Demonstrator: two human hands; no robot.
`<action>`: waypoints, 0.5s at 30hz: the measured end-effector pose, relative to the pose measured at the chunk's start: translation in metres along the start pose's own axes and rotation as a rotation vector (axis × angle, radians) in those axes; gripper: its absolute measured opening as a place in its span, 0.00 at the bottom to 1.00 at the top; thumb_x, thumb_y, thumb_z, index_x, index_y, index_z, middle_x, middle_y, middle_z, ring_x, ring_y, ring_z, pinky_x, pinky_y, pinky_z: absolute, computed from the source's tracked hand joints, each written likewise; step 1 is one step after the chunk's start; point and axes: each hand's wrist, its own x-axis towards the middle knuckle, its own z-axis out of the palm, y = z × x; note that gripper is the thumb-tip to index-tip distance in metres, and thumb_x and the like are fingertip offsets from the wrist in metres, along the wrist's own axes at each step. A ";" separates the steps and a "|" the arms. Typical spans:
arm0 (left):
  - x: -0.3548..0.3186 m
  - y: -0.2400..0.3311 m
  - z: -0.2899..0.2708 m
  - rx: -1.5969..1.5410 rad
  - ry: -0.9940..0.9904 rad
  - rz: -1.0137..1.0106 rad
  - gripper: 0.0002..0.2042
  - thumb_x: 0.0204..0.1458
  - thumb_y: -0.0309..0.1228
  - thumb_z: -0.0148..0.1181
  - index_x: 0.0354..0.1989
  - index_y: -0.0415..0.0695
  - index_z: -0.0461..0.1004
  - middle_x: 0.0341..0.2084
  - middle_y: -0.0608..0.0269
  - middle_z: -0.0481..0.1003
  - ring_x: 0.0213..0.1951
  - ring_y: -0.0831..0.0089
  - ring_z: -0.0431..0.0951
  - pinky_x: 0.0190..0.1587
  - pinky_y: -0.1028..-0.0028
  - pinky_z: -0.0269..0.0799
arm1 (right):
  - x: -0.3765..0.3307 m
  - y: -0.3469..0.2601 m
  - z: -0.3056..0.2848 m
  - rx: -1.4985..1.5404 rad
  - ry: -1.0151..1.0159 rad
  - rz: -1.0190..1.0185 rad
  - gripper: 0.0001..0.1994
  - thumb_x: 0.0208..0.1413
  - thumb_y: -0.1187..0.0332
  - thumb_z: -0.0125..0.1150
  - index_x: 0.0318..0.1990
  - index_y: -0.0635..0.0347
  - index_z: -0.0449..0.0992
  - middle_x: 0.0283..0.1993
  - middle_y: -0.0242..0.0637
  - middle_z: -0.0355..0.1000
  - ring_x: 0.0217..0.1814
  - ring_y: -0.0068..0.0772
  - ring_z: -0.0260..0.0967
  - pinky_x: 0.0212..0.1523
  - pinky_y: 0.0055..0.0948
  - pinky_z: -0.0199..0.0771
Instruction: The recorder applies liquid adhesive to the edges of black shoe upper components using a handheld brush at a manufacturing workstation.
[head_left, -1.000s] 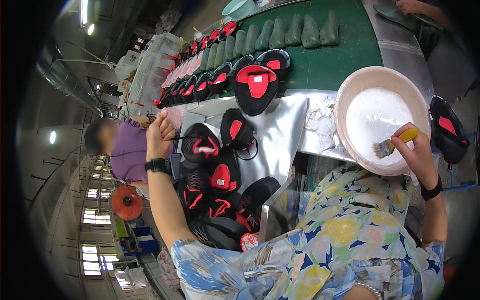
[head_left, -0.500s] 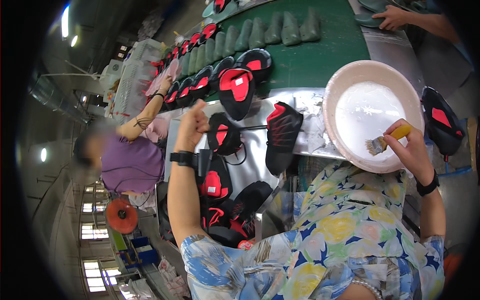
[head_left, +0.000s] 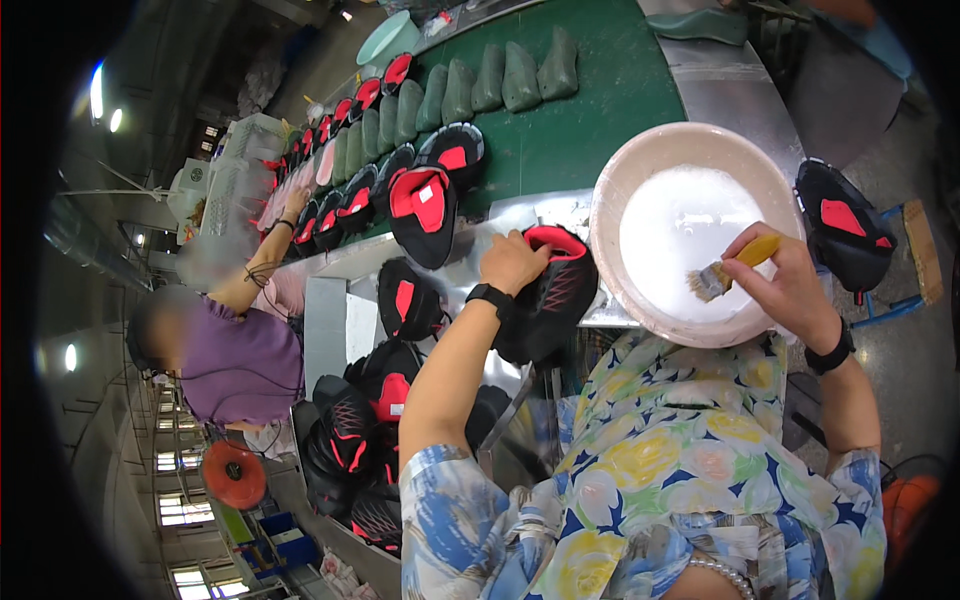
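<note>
Gripping a black shoe (head_left: 552,305), red inside, left hand (head_left: 512,263) curled on its collar (head_left: 565,241), right hand (head_left: 780,276) pinching a yellow-handled brush (head_left: 754,250)

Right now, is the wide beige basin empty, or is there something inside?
Not empty: the basin holds a white liquid, with light glinting on its surface.

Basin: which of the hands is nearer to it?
Right: the right hand is over the right side of the basin, holding a brush; the left hand is on a shoe left of the basin.

Floral apron (head_left: 660,450), black wristbands (head_left: 832,352), beaded necklace (head_left: 724,574)
</note>
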 end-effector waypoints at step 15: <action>-0.091 -0.072 0.078 -0.060 0.117 0.457 0.40 0.46 0.45 0.71 0.66 0.40 0.64 0.62 0.38 0.64 0.62 0.36 0.63 0.64 0.46 0.61 | 0.046 0.034 0.014 -0.016 0.053 0.005 0.12 0.55 0.65 0.66 0.32 0.67 0.76 0.28 0.46 0.76 0.29 0.40 0.75 0.33 0.34 0.73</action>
